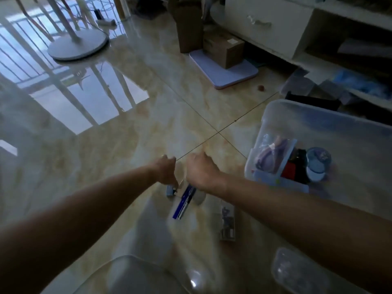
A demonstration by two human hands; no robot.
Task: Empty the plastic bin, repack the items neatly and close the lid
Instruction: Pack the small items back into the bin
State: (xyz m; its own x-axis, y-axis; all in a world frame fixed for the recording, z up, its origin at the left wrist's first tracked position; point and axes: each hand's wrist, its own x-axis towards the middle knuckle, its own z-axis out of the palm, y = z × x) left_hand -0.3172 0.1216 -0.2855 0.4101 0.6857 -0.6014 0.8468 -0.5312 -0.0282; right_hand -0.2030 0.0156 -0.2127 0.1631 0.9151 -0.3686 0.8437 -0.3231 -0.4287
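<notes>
The clear plastic bin (275, 111) stands on the floor at right, with a packet of purple items (270, 158), a dark red and black thing (294, 166) and a round tin (318, 164) inside. My left hand (164, 171) is curled over a small grey-blue object (169, 190) on the floor. Beside it, my right hand (200, 169) is curled above a blue pen packet (183, 203) and a pale round item (199, 199). What the fingers grip is hidden. A flat printed packet (228, 223) lies nearer me.
The clear lid (135, 276) lies at the bottom centre, a small clear container (297, 270) at bottom right. A fan base (77, 44) stands at far left. Cardboard boxes (222, 47) sit on a white board by a white cabinet (269, 24).
</notes>
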